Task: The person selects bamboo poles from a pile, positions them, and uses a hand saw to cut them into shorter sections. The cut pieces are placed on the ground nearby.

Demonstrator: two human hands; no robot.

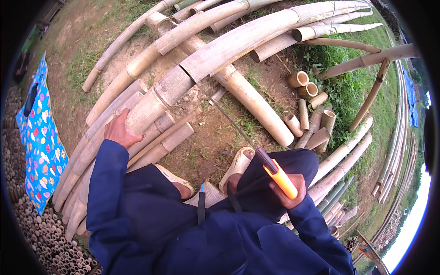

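My right hand point(289, 189) is closed around the orange handle of a hand saw point(280, 178). Its thin blade slants up and left toward a dark cut point(187, 74) across a thick pale bamboo pole point(165, 89); I cannot tell how deep the far end of the blade sits in it. My left hand point(122, 130) grips the near end of that same pole, left of the cut, with the thumb on its right side. Another bamboo pole point(252, 105) lies crosswise beneath the cut one.
Short cut bamboo pieces point(311, 91) are piled on the right, near a bamboo frame point(373, 59). More long poles point(123, 73) lie on the left. A blue patterned cloth point(39, 137) hangs at far left, above stacked bamboo tubes point(52, 233). My sandalled feet point(238, 167) are close below the blade.
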